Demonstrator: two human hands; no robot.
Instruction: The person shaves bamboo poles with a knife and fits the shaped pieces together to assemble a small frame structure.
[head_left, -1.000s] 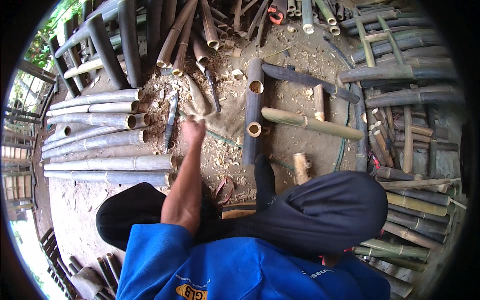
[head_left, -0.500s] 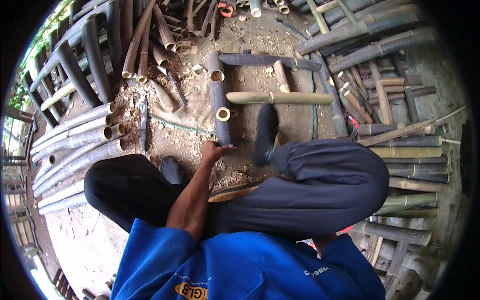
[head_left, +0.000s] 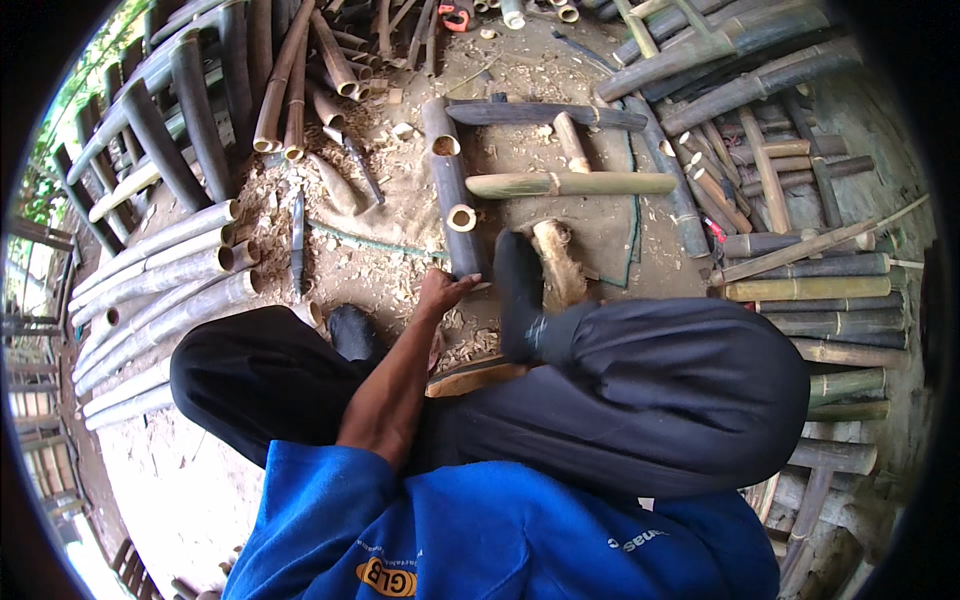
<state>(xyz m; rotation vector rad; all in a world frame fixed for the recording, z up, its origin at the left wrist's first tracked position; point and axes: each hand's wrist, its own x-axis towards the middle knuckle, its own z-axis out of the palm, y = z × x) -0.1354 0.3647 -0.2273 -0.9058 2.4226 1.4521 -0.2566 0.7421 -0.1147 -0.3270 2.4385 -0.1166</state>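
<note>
Your left hand [head_left: 448,290] is at the near end of the dark bamboo post [head_left: 452,185], fingers curled in and one digit pointing right, across the end of the post. You may be gripping it or only resting against it; from above I cannot tell which. Your right hand is out of sight, so I cannot tell how it stands or what it has.

The post lies on the ground in front of you, pointing away, along the right side of the sacking [head_left: 395,205]. Two round openings face up in it, one toward the far end and one nearer you. Both look cut, and no piece stands in either, so I would judge the holes made and their fitting not yet done.

To the right, the green pole [head_left: 580,184] lies crosswise with its left end beside the post, between the two openings, not inserted. The dark rail [head_left: 545,114] lies beyond it, its left end close to the post; whether they are joined I cannot say. A short pale piece [head_left: 571,142] lies between rail and pole. A frayed stub [head_left: 558,262] is just right of your socked foot [head_left: 520,290]. Left of the sacking, a long-bladed tool [head_left: 298,245] lies among shavings, held by neither visible hand nor foot
</note>
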